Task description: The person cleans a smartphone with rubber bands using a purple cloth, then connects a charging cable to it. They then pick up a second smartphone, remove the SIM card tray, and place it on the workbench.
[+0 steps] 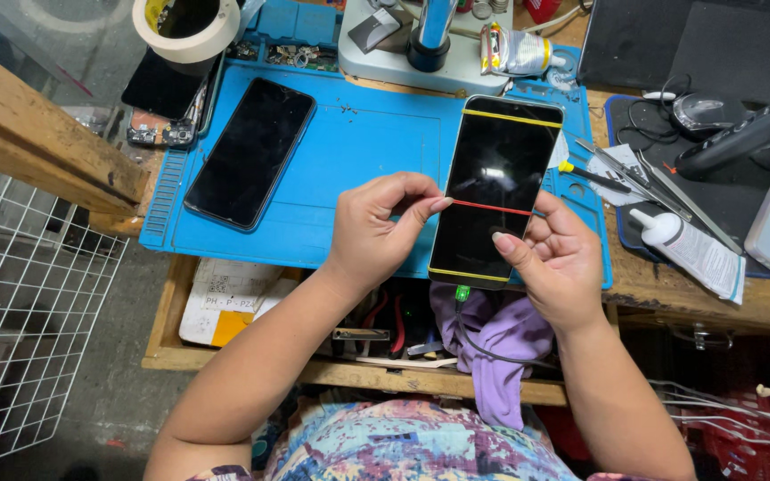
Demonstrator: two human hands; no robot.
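Note:
A black smartphone (pixel 496 183) lies screen-up on the blue work mat (pixel 358 142), with a yellow rubber band near its top, another near its bottom, and a red rubber band (pixel 492 207) across its middle. My left hand (pixel 376 227) pinches the red band at the phone's left edge. My right hand (pixel 556 258) grips the phone's lower right side, thumb on the screen. A cable with a green-lit plug (pixel 462 293) enters the phone's bottom.
A second black phone (pixel 249 151) lies on the mat's left. A tape roll (pixel 186 28) sits at the top left, a microscope base (pixel 421 49) behind, a glue bottle (pixel 692 249) and tweezers at right. An open drawer (pixel 385 334) and purple cloth (pixel 501 343) lie below.

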